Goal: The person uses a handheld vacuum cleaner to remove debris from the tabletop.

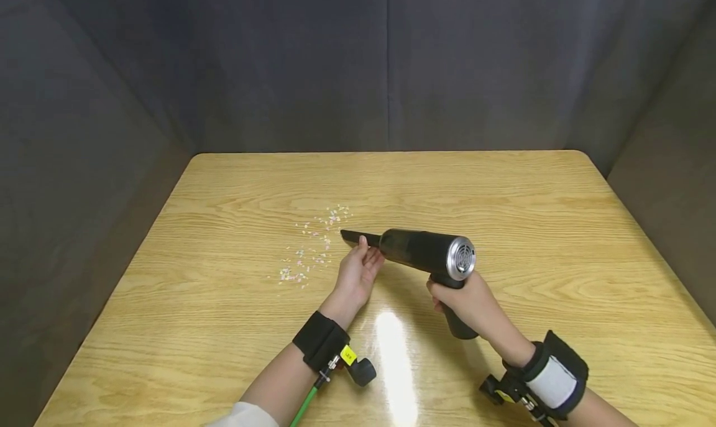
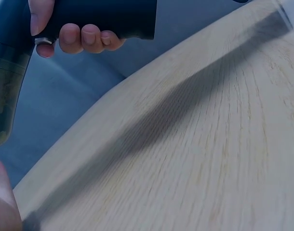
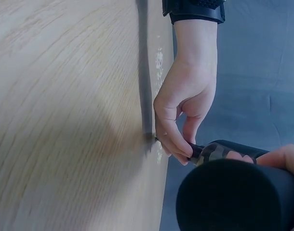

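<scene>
A black handheld vacuum cleaner (image 1: 419, 250) with a silver vented end is held above the wooden table, its narrow nozzle (image 1: 353, 235) pointing left. My right hand (image 1: 468, 299) grips the handle; in the left wrist view its fingers (image 2: 89, 38) wrap round it, with the index finger at a small silver button (image 2: 43, 41). My left hand (image 1: 355, 275) pinches the nozzle between thumb and fingers, as the right wrist view also shows. Small pale paper scraps (image 1: 288, 275) lie scattered on the table just left of the nozzle tip, in a loose curved patch.
The wood-grain table (image 1: 531, 203) reaches back to a dark grey curtain (image 1: 291, 73), with more dark panels at both sides. Black straps with cameras sit on both wrists. A green cable (image 1: 304, 408) runs along the left forearm. Light glares off the table's front middle.
</scene>
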Demonstrator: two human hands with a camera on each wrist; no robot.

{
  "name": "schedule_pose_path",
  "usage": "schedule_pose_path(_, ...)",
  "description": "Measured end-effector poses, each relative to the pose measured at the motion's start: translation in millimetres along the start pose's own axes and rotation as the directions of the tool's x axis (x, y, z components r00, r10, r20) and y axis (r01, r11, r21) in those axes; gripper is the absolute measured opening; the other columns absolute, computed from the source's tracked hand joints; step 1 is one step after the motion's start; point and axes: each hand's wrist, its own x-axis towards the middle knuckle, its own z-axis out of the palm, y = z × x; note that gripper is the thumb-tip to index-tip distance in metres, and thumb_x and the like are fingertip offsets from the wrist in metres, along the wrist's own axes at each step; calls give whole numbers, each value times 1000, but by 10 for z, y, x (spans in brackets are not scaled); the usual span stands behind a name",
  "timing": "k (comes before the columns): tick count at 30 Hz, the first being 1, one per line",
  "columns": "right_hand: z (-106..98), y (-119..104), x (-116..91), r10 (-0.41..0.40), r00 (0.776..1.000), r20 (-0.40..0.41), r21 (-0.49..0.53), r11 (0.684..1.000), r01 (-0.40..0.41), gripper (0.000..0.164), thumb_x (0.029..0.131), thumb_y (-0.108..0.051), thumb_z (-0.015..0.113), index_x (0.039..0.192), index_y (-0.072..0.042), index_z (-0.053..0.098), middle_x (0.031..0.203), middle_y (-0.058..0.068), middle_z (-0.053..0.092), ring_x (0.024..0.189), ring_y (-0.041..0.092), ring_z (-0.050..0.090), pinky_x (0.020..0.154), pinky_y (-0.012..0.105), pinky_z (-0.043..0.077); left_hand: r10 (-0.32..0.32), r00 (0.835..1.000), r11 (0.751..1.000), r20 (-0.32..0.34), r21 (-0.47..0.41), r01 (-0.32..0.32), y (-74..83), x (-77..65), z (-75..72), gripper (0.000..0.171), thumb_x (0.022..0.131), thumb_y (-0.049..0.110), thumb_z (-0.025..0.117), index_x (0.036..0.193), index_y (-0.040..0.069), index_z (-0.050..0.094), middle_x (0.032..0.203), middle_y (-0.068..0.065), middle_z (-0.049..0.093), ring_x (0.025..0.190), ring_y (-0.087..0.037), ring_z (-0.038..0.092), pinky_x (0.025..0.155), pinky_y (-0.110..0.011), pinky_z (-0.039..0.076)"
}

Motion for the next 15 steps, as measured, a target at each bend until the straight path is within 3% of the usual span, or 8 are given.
schedule_pose_path(8, 33, 1, 6, -14, 1000, -8, 6, 1000, 14, 18, 83, -8, 62, 90, 6, 53, 63, 5, 58, 59, 20, 61, 60, 30, 54, 3, 1000, 1000, 5, 7, -3, 26, -11, -14, 56, 98, 24, 44, 143, 0, 23, 112, -9, 41, 104, -16, 45, 104, -26, 45)
schedule_pose_path(10, 39, 1, 4, -12, 1000, -15, 1, 1000, 12, 17, 83, -8, 61, 89, 6, 54, 63, 5, 58, 59, 20, 61, 60, 30, 54, -2, 1000, 1000, 10, 2, 2, 27, -2, -10, 58, 98, 24, 45, 145, 0, 20, 121, -14, 40, 113, -21, 44, 107, -27, 44)
schedule_pose_path(12, 41, -4, -2, -11, 1000, -21, -6, 1000, 11, 17, 83, -8, 61, 89, 6, 55, 63, 5, 58, 59, 19, 61, 60, 29, 53, -10, 1000, 1000, 15, -7, 10, 27, 6, -1, 62, 98, 23, 44, 147, -1, 14, 134, -20, 35, 125, -26, 39, 115, -33, 33)
schedule_pose_path(15, 41, -14, -7, -15, 1000, -24, -8, 1000, 15, 16, 83, -9, 62, 88, 6, 55, 62, 5, 58, 58, 19, 60, 60, 29, 53, -13, 1000, 1000, 22, -13, 14, 26, 24, 9, 65, 98, 22, 44, 147, -2, 9, 146, -26, 26, 135, -31, 32, 117, -35, 31)
